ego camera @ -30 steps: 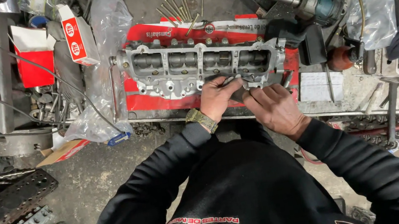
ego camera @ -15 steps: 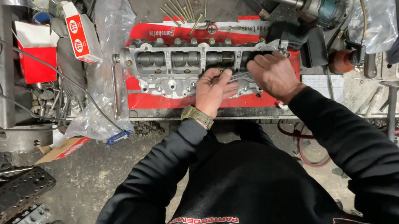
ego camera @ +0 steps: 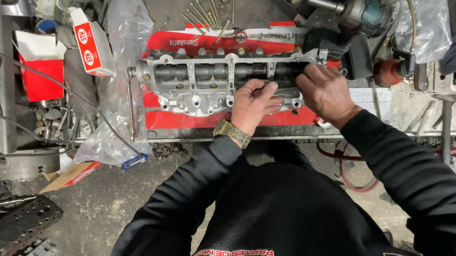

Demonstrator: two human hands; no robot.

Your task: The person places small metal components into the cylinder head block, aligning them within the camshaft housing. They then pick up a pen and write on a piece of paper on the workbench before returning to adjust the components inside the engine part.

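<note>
Hands met over the right half of the cylinder head (ego camera: 214,81), which lay lengthwise on a flattened red carton (ego camera: 177,118) at the near edge of the cluttered bench. Your left hand (ego camera: 252,105) rested on the near side of the casting, fingers curled in narrow, their tips pressed against the metal just left of the dark cam bay; whether they pinched some small part there, I could not tell. Your right hand (ego camera: 326,90) sat just beside it to the right, fingers bent down onto the head's right end, the thumb tucked under; what they held, if anything, was hidden. The two hands were close but not touching. A watch (ego camera: 230,132) with a metal band showed at your left wrist, below the black sleeve.

Beyond the head, at the far side, a row of long bolts (ego camera: 208,11) lay fanned on the bench. To the left, a clear plastic bag (ego camera: 116,85) slumped against the casting's left end, and a small red and white box (ego camera: 93,48) stood tilted farther left, next to an open red box (ego camera: 42,69). To the right of the head stood a dark tool with a blue-green body (ego camera: 366,15), and farther right another clear bag (ego camera: 430,8). Near left, on the floor, lay a perforated dark metal plate (ego camera: 11,235).
</note>
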